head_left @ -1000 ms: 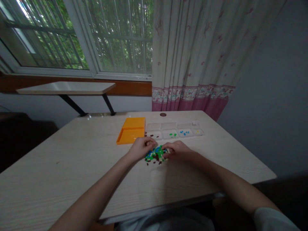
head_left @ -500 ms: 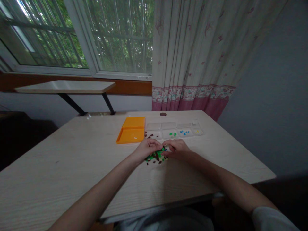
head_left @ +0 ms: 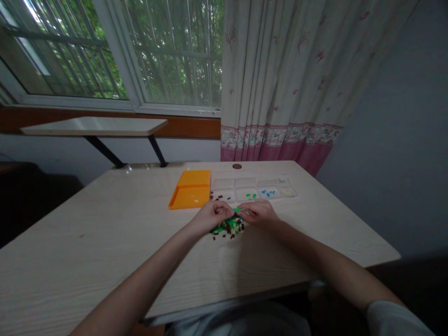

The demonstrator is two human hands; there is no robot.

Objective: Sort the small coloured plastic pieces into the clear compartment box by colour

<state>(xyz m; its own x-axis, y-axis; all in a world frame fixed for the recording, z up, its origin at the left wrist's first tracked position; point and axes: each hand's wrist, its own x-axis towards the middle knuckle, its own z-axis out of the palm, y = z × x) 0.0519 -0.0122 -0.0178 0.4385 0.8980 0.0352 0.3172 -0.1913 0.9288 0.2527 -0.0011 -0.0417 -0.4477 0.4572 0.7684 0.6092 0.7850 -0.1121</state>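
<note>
A small heap of mixed building bricks (head_left: 228,227), green, brown, cream and a little blue, lies on the table. Over its left far side my left hand (head_left: 213,215) is closed, thumb and index fingertip pinched. My right hand (head_left: 261,214) is closed too, with its fingertips just right of the left ones, above the heap. What either pinch holds is too small and dark to make out. Just beyond the hands stands a clear compartment tray (head_left: 234,190), with brown, green, blue and yellow bricks sorted into separate near compartments.
An open orange case (head_left: 190,198) with a small white piece inside sits left of the clear tray. A raised shelf (head_left: 94,125) on black legs stands at the back left. The pale table (head_left: 115,224) has a round brown cable hole (head_left: 237,166) at its far edge.
My right hand has drawn its fingers together and lifted slightly off the heap, uncovering more bricks on its right side. My left hand stays nearly in place.
</note>
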